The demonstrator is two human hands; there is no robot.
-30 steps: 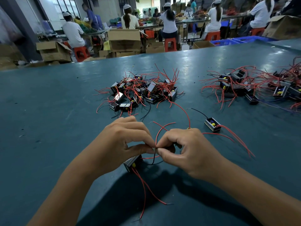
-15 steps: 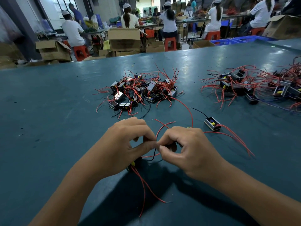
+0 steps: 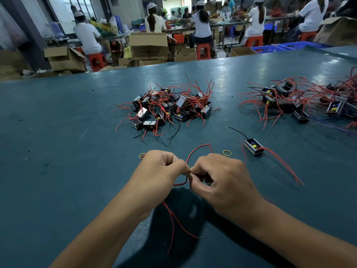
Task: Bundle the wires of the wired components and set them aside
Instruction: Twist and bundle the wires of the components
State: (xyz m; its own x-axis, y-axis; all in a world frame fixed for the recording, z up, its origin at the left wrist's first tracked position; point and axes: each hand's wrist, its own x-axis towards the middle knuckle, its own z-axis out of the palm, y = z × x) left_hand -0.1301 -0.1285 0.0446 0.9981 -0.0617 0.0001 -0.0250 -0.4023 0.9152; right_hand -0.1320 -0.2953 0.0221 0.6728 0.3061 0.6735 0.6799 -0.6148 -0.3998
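Pinching thin red wires (image 3: 195,151) between them, left hand (image 3: 161,171) and right hand (image 3: 222,180) meet fingertip to fingertip; cardboard boxes' (image 3: 148,45) contents are hidden.

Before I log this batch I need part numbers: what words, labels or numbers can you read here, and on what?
None can be read.
Components in the middle pile: no print visible on their cases.
Single component near the right hand: no marking legible.
Cardboard boxes behind the table: plain faces, no print that I can make out.
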